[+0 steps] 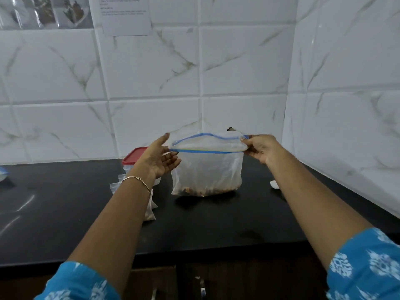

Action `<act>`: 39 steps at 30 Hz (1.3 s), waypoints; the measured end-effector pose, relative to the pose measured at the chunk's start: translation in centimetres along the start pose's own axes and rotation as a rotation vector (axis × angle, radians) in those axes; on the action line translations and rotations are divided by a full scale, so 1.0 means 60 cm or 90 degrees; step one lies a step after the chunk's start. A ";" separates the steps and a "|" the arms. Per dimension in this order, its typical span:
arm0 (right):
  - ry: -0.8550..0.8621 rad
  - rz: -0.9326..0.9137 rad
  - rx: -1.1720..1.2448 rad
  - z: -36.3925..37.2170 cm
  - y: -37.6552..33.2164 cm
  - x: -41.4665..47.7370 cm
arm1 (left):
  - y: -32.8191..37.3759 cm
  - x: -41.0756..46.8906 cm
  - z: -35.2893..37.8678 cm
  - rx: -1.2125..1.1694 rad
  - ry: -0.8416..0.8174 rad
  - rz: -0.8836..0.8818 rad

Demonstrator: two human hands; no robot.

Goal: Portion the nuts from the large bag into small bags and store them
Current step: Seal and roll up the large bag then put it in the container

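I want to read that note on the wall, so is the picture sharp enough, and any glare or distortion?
Head view: the note is too blurred to read; the tiles bow near the edges; pale glare streaks the counter at left; the bag casts a soft shadow.

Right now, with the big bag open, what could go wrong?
Only the right hand pinches the large bag, at one corner of its zip; the left hand is open beside it, so the bag may slump or tip. Its mouth gapes, so a tip could spill the nuts onto the counter. The small bags lie by the left forearm and could be swept aside.
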State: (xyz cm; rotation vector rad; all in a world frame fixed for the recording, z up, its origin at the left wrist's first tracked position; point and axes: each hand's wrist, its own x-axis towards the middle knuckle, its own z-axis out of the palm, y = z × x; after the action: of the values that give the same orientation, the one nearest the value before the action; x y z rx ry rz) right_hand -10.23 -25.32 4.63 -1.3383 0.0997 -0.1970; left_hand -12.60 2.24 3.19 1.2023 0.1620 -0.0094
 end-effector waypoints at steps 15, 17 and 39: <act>0.035 0.000 0.035 -0.001 -0.001 0.003 | -0.006 -0.007 -0.012 -0.088 -0.100 0.006; -0.001 0.026 0.071 -0.010 -0.004 0.001 | -0.007 -0.009 -0.013 -0.113 -0.113 0.003; 0.125 -0.264 -0.619 0.013 -0.043 -0.017 | 0.069 -0.028 0.045 0.811 0.259 0.435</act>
State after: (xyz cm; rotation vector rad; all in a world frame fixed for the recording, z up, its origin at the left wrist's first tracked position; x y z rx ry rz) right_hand -11.34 -24.94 7.25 -2.3021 0.0838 -0.6920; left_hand -13.55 1.09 8.19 2.4720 0.0806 0.8460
